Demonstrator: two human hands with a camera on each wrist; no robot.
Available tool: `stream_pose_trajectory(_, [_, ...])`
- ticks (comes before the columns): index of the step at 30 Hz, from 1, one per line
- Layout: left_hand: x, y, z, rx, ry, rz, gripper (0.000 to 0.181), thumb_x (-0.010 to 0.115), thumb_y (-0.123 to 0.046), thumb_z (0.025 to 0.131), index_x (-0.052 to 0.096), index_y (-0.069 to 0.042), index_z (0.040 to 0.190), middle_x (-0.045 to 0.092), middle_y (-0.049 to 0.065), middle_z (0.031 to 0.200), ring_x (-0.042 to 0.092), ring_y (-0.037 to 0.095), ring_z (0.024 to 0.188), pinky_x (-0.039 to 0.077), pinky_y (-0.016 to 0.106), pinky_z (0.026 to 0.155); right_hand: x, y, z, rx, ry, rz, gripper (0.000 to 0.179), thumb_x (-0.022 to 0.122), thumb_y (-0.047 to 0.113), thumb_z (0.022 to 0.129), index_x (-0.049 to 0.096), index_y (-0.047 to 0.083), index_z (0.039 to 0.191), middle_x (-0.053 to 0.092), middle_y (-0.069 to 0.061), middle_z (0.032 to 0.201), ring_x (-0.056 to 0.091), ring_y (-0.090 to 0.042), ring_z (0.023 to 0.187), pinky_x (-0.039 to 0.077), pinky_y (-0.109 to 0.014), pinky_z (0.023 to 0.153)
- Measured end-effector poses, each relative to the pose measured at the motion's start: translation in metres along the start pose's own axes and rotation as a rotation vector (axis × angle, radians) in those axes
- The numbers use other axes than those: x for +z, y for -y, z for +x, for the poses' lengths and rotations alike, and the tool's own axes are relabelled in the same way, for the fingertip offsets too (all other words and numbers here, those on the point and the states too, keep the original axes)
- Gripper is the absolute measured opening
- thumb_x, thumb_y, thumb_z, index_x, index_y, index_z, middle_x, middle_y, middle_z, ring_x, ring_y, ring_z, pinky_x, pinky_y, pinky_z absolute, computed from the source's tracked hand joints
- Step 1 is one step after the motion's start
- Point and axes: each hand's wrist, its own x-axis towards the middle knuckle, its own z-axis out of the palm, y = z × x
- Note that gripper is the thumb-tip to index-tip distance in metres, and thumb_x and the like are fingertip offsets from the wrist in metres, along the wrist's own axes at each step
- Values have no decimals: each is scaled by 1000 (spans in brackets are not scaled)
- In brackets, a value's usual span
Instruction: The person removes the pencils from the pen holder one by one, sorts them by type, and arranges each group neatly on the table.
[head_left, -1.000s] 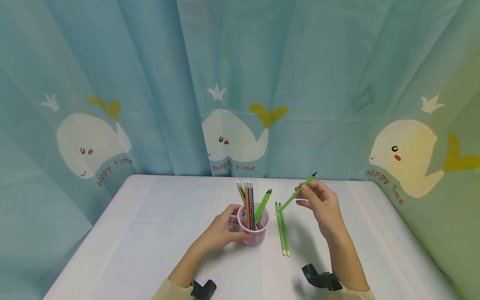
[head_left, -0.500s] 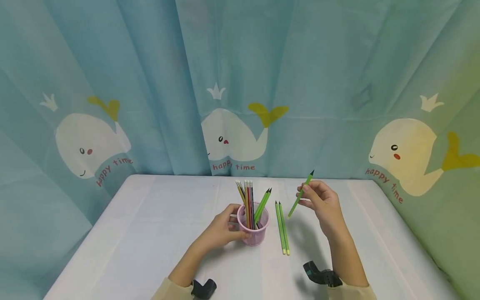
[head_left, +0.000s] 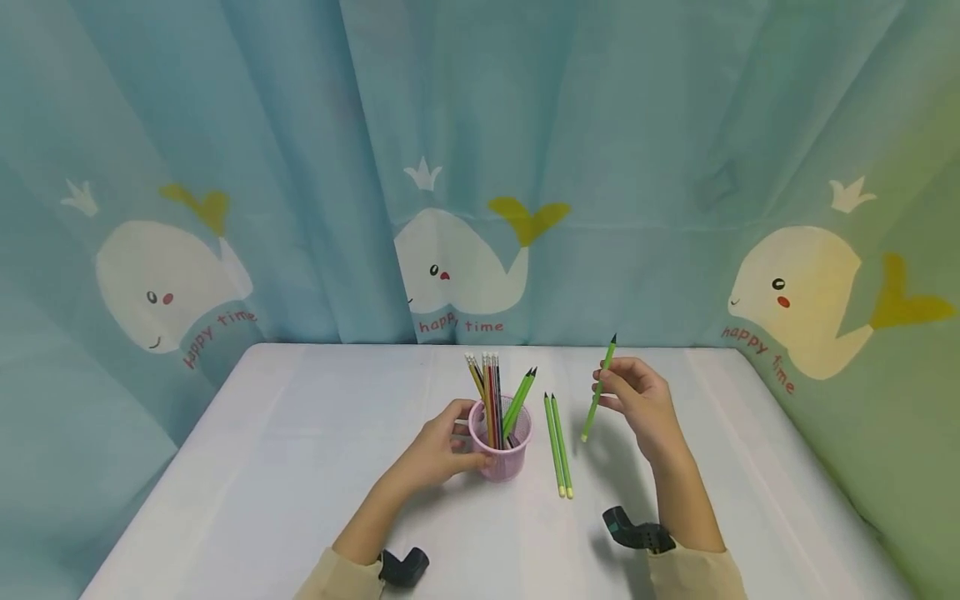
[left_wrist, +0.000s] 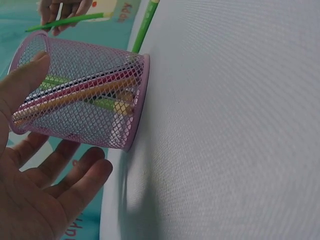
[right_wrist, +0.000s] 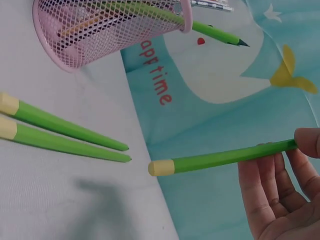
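A pink mesh pencil cup (head_left: 504, 468) stands upright on the white table, holding several striped pencils (head_left: 491, 408) and green pencils (head_left: 517, 404). My left hand (head_left: 435, 454) holds the cup from its left side; in the left wrist view the thumb (left_wrist: 30, 77) lies near the rim, and the fingers reach round the other side. To the right of the cup, my right hand (head_left: 645, 408) pinches a green pencil (right_wrist: 215, 160) above the table, its dark tip up and pale end down. Two more green pencils (head_left: 557, 446) lie side by side between the cup and that hand.
The white table (head_left: 330, 433) reaches back to a blue curtain (head_left: 637, 150) printed with whales. A green curtain (head_left: 900, 467) borders the right side. Each wrist wears a black camera mount (head_left: 637, 531).
My right hand has drawn the green pencil away from the two lying ones and turned it more upright. My left hand stays at the cup. The head view has shifted slightly.
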Motion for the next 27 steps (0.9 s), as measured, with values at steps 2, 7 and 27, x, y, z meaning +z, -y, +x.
stream_pose_trajectory(2, [0,0,-1,-9,-1,-4,74,85,-21,80,45,-8,140,56,12,138,62,29,118,54,43,100,0,0,1,9,-3,-29,24,60,18,100,57,-1,115,67,-5,105,69,-13,91,61,-27,78])
stream_pose_trajectory(7, [-1,1,0,1,-4,-11,72,85,-18,79,45,-7,139,56,13,138,62,31,118,54,44,100,1,-4,2,37,-1,-70,29,61,18,100,56,-3,119,66,-3,103,67,-12,88,61,-27,75])
stream_pose_trajectory(27, [-1,1,1,4,-3,-12,71,85,-17,79,46,-6,138,57,14,136,61,33,118,52,48,101,9,-30,5,118,67,-204,33,66,13,96,56,-3,122,62,-16,101,65,-14,81,61,-29,68])
